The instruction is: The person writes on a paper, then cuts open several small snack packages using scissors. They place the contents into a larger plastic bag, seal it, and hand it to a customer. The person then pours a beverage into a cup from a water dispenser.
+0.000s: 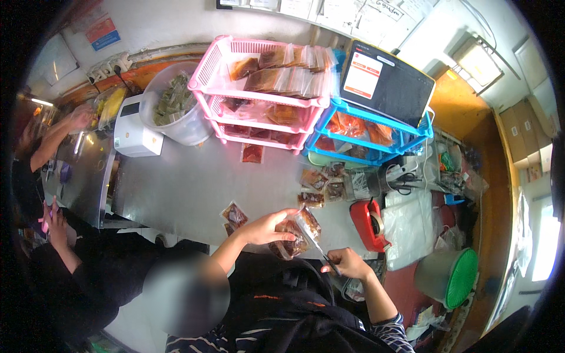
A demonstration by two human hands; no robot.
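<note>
At the far left, other people's hands work at a side counter, well apart from the steel table (176, 188). On the far side of this table stand a white machine (134, 126), a clear tub (176, 106) with green packets, a pink rack (259, 88) and a blue rack (371, 135) filled with brown sachets. Nearer, the left hand (265, 226) is closed around a clear sauce pouch (297, 232), holding it up above the near edge of the table. Just to the right, the right hand (348, 263) is closed on the handles of scissors (321, 250), and the blades reach up to the pouch, touching its right side. I judge that the cutting step is now in hand: the pouch is being cut open. The next move seems to need a steady grip and a clean cut along the top, without spilling sauce. Loose sachets (321, 185) lie on the table beyond the hands, and a red tape dispenser (368, 223) stands to the right.
</note>
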